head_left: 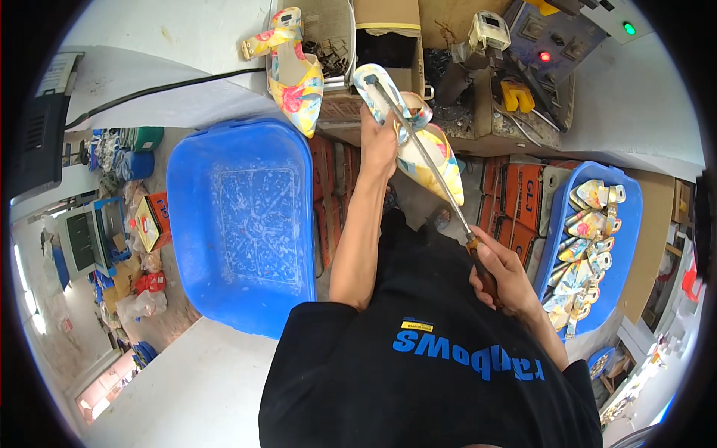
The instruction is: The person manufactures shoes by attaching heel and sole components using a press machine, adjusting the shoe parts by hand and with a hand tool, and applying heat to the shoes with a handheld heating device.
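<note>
My left hand [379,143] is closed round the heel part of a floral pointed shoe [426,170] in yellow, pink and blue, with an ankle strap. The shoe's toe points toward me and to the right. My right hand [499,270] grips the brown handle of a long-shafted metal tool [441,178]. Its shaft lies slantwise over the shoe, and the dark, wider tip rests over the insole at the heel end. Whether the tip presses on the insole I cannot tell. Another floral shoe [297,88] of the same pattern sits at the bench edge, left of my left hand.
A large blue tub [299,224] stands to the left. On the right, a blue tub [626,246] holds several floral shoes. Small metal pieces fill a box [327,22] on the bench. A machine [532,45] with a red light stands at the back right; a black cable [164,88] crosses the left.
</note>
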Demonstrator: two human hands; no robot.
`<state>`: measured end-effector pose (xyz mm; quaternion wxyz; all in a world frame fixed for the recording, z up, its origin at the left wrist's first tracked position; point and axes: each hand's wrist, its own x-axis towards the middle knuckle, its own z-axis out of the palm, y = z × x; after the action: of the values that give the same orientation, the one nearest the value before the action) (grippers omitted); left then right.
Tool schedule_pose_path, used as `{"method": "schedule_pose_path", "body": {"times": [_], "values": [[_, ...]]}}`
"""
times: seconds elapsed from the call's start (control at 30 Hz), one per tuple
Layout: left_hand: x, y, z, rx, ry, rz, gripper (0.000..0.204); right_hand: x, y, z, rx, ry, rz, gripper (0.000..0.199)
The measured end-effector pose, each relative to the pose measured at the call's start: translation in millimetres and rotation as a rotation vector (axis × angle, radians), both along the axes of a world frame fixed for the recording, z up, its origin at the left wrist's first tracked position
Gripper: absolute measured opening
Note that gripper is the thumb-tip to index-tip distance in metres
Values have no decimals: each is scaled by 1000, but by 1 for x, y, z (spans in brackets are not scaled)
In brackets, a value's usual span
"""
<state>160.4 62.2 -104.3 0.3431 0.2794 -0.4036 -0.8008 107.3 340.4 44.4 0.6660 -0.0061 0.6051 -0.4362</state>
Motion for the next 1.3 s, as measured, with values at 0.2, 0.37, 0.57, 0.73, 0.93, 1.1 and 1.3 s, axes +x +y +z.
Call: {"method": "schedule_pose_path", "body": {"times": [0.2, 0.37, 0.57, 0.73, 0.93, 1.1, 1.3], "values": [[-14, -4, -5, 25, -91, -1, 26, -12, 11, -68, -206, 910, 222, 43], [-25, -2, 7, -43, -180, 126, 32, -39, 16, -99, -238, 1441, 433, 49], [-14, 1, 29, -69, -78, 40, 18, -33, 22, -57, -194, 18, 92, 58], [-48, -17, 51, -222, -171, -148, 34, -15, 15, -77, -258, 259, -57, 50], [-100, -72, 46, -750, -420, -136, 48, -35, -20, -82, -518, -537, -299, 54], [-141, -96, 43, -792, -599, -233, 44, -55, -34, -117, -781, -912, -425, 54], [-153, -79, 31, -651, -592, -309, 42, -18, -74, -107, -435, 37, -399, 50]]}}
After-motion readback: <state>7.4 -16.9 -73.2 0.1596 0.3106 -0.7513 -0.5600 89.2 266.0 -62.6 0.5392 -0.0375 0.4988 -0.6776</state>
